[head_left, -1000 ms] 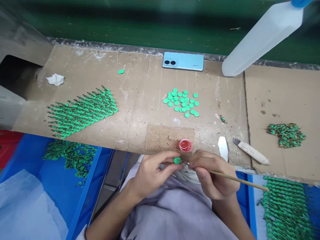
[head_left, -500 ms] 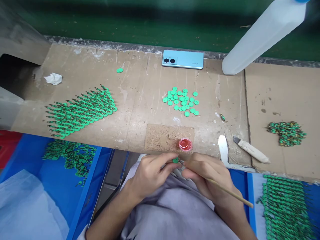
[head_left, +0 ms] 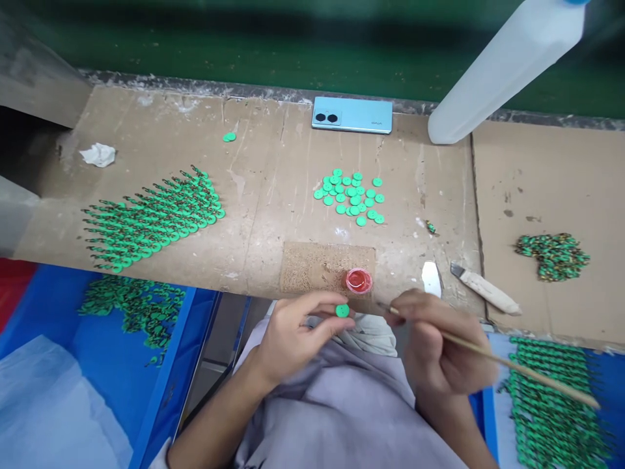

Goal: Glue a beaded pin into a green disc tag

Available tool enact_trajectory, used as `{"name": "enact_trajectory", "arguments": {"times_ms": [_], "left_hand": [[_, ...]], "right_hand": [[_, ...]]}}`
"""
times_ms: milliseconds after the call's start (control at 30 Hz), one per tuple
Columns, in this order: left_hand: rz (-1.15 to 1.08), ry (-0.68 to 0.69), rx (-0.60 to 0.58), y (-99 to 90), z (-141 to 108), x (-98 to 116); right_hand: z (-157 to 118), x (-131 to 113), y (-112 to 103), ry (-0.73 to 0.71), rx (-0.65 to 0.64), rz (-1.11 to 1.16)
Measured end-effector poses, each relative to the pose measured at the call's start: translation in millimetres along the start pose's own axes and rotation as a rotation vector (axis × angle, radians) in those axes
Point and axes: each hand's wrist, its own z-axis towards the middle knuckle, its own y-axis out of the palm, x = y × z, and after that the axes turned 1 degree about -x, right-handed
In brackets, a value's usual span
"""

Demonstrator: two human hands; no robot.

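Left hand (head_left: 293,332) pinches a green disc (head_left: 342,311) between fingertips; at three o'clock, right hand (head_left: 437,348) fingers pinch a thin brush (head_left: 493,357).

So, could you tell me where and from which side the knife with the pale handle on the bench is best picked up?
Judging by how it lies, grip the knife by its rounded pale handle, coming from above at the right. It lies flat on the cardboard, blade end pointing up-left, handle toward the near edge, with bare space around it.

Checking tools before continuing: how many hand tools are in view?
2: a thin brush in the right hand, and a wooden-handled knife on the cardboard, right of the red pot.
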Motion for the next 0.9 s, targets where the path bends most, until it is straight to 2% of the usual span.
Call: {"name": "enact_trajectory", "arguments": {"times_ms": [67, 200, 367, 733, 900], "left_hand": [[0.019, 0.023, 0.012, -1.0, 1.4, -1.1], [0.068, 0.083, 0.019, -3.4, 4.0, -1.7], [0.130, 0.140, 0.015, -4.5, 3.7, -2.5], [0.213, 0.178, 0.013, -5.1, 3.9, -4.1], [0.216, 0.187, 0.027, -5.5, 3.9, -4.9]], "right_hand": [[4.4, 7.3, 0.3, 0.052, 0.032, -0.086], [19.9, 15.1, 1.7, 0.079, -0.047, -0.247], [27.9, 17.0, 6.0, 0.085, -0.118, -0.323], [29.7, 17.1, 9.5, 0.061, -0.153, -0.326], [24.4, 18.7, 8.5, 0.033, -0.105, -0.236]]}}
